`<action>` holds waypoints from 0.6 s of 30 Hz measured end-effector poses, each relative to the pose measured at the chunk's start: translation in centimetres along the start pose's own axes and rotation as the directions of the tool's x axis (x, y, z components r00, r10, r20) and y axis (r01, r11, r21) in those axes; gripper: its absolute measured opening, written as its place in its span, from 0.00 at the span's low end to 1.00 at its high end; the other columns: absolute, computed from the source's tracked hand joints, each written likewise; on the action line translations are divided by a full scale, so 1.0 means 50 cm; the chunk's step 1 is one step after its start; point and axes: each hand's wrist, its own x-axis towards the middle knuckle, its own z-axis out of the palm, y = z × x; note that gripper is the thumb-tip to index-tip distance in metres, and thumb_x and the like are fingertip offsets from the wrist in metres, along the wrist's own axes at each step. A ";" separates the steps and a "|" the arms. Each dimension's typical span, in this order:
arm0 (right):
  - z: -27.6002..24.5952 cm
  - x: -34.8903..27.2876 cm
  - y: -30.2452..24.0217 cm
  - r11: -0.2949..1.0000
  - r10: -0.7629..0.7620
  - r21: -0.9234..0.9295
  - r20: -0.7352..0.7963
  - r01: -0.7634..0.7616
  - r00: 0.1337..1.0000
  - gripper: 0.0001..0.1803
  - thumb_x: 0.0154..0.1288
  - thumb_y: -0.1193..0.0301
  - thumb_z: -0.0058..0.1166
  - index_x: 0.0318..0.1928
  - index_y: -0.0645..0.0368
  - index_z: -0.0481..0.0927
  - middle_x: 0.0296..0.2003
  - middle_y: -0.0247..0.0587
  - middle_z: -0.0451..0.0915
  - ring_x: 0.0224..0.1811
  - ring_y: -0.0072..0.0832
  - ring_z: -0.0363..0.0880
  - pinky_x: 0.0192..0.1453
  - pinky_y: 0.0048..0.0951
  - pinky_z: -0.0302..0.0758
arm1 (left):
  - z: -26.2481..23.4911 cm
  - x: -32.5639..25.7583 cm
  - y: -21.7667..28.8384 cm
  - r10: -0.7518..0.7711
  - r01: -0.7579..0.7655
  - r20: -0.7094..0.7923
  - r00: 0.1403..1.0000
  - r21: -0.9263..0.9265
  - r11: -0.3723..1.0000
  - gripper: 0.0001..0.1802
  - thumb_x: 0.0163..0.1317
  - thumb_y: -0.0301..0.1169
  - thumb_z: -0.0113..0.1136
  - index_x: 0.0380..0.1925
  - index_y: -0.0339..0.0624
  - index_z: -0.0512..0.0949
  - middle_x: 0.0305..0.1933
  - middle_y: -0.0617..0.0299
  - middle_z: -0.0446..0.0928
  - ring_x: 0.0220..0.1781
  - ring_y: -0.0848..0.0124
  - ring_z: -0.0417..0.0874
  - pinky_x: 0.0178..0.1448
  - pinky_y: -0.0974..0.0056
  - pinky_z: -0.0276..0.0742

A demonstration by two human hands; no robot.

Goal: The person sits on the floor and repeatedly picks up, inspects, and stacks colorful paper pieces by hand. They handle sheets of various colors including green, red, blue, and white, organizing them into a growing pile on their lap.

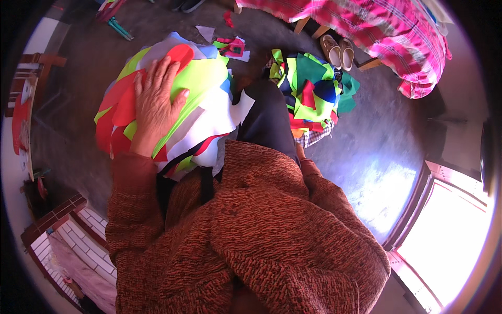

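Note:
My left hand (155,102) lies flat, fingers spread, on a stack of cut fabric pieces (201,99) in red, neon yellow, white and blue that rests on my lap. A second heap of fabric pieces (312,89), green, yellow, red and blue, sits on the floor to the right of my dark-trousered knee (267,118). My right hand is hidden behind my rust-coloured knitted sleeve (319,183); only a sliver of wrist shows beside the knee.
A pair of beige shoes (338,51) stands near a bed with a pink checked cover (376,26). Loose scraps (230,47) lie on the grey floor. A bright doorway (444,235) is at lower right, tiled brickwork (78,230) at lower left.

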 end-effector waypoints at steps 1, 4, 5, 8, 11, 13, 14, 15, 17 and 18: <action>0.003 0.007 0.005 1.000 0.010 0.017 -0.007 -0.010 1.000 0.16 0.54 0.59 0.59 0.38 0.57 0.82 0.33 0.47 0.82 0.40 0.40 0.81 0.44 0.36 0.75 | 0.000 0.002 0.002 -0.006 0.006 -0.003 1.000 -0.020 1.000 0.33 0.60 0.47 0.51 0.64 0.49 0.62 0.69 0.59 0.59 0.71 0.56 0.56 0.71 0.42 0.45; 0.054 0.065 0.089 0.957 0.149 0.255 -0.016 -0.140 0.989 0.12 0.56 0.64 0.58 0.37 0.59 0.81 0.28 0.42 0.82 0.31 0.31 0.82 0.33 0.32 0.77 | -0.007 0.016 0.009 0.002 -0.001 0.032 0.999 -0.025 1.000 0.33 0.59 0.47 0.51 0.64 0.47 0.62 0.69 0.59 0.59 0.71 0.55 0.56 0.71 0.43 0.45; 0.055 0.069 0.094 0.955 0.177 0.246 -0.021 -0.166 0.984 0.12 0.57 0.65 0.57 0.38 0.59 0.80 0.28 0.41 0.82 0.29 0.28 0.81 0.31 0.30 0.77 | -0.007 0.019 0.010 0.009 -0.008 0.032 0.999 -0.023 1.000 0.33 0.59 0.46 0.51 0.64 0.47 0.62 0.69 0.59 0.59 0.71 0.55 0.56 0.71 0.43 0.45; 0.022 0.054 -0.049 0.965 0.198 0.189 -0.052 -0.185 0.979 0.10 0.61 0.69 0.52 0.41 0.59 0.79 0.26 0.36 0.80 0.24 0.21 0.79 0.22 0.23 0.74 | -0.024 0.012 0.021 0.004 -0.004 0.050 0.999 -0.008 1.000 0.31 0.61 0.44 0.47 0.63 0.43 0.63 0.69 0.56 0.59 0.71 0.54 0.57 0.72 0.45 0.44; 0.033 0.079 -0.007 0.882 0.331 0.359 -0.009 -0.306 0.943 0.09 0.60 0.71 0.54 0.41 0.60 0.78 0.26 0.35 0.79 0.25 0.23 0.78 0.26 0.24 0.74 | -0.028 0.026 0.023 0.014 -0.014 0.085 0.996 -0.008 1.000 0.30 0.63 0.43 0.44 0.62 0.40 0.63 0.68 0.53 0.60 0.71 0.52 0.57 0.72 0.46 0.44; 0.030 0.099 0.000 0.886 0.340 0.353 -0.052 -0.302 0.939 0.09 0.60 0.72 0.53 0.41 0.59 0.78 0.26 0.34 0.79 0.24 0.21 0.78 0.23 0.22 0.74 | -0.027 0.029 0.025 0.005 -0.004 0.102 0.995 -0.014 1.000 0.30 0.63 0.44 0.43 0.62 0.40 0.63 0.68 0.53 0.60 0.71 0.52 0.57 0.72 0.46 0.44; 0.026 0.108 -0.001 0.884 0.344 0.361 -0.072 -0.297 0.936 0.09 0.60 0.72 0.53 0.42 0.59 0.78 0.26 0.34 0.79 0.24 0.21 0.78 0.23 0.22 0.74 | -0.032 0.032 0.027 0.007 -0.006 0.129 0.992 -0.009 1.000 0.30 0.63 0.44 0.42 0.62 0.38 0.63 0.68 0.51 0.60 0.71 0.50 0.56 0.72 0.45 0.44; 0.022 0.117 -0.002 0.883 0.348 0.367 -0.094 -0.292 0.933 0.09 0.60 0.72 0.53 0.42 0.59 0.78 0.26 0.34 0.79 0.24 0.21 0.78 0.23 0.22 0.74 | -0.033 0.034 0.028 0.007 -0.003 0.134 0.991 -0.024 1.000 0.31 0.63 0.44 0.44 0.62 0.38 0.63 0.68 0.51 0.60 0.71 0.50 0.56 0.72 0.45 0.44; 0.011 0.137 -0.003 0.909 0.291 0.358 -0.172 -0.216 0.941 0.08 0.60 0.72 0.53 0.40 0.58 0.78 0.26 0.34 0.79 0.24 0.21 0.79 0.23 0.23 0.74 | -0.034 0.037 0.027 0.002 0.006 0.149 0.989 -0.051 0.999 0.32 0.61 0.45 0.46 0.61 0.37 0.63 0.68 0.50 0.59 0.71 0.50 0.56 0.71 0.43 0.43; 0.003 0.155 0.003 0.917 0.263 0.355 -0.202 -0.180 0.943 0.07 0.60 0.72 0.53 0.39 0.58 0.79 0.26 0.34 0.80 0.24 0.22 0.79 0.24 0.23 0.74 | -0.034 0.041 0.026 0.000 0.008 0.161 0.987 -0.050 0.999 0.33 0.60 0.45 0.46 0.61 0.36 0.64 0.68 0.48 0.60 0.71 0.48 0.56 0.71 0.43 0.43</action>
